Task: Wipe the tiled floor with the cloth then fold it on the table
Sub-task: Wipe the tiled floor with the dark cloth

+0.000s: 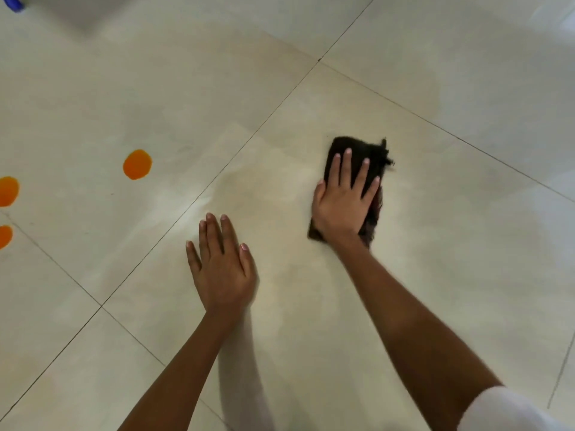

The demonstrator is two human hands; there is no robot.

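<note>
Nearest to us, at the bottom right corner, a white sleeve covers the upper part of our right arm, and both bare forearms reach away from us over the tiled floor. Our left hand lies flat on the pale tile, palm down, fingers straight and close together, the thumb set a little apart; it holds nothing. Farther off and to the right, our right hand presses palm down on a dark cloth, its fingers spread wide over the fabric. The cloth lies bunched on the floor under that hand, showing past the fingertips on the far side and along the right edge of the palm, with a frayed corner sticking out at its far right. Its edges look blurred, so we cannot tell how it is folded. The two hands are apart from each other, on the same large tile.

Thin dark grout lines cross the floor at a slant, one running from the near left to the far right between our left hand and the left part of the scene. On the left side, well apart from both hands, three orange spots mark the tiles, two of them cut by the left edge. At the far left corner a small blue object shows, too little of it to tell what it is.
</note>
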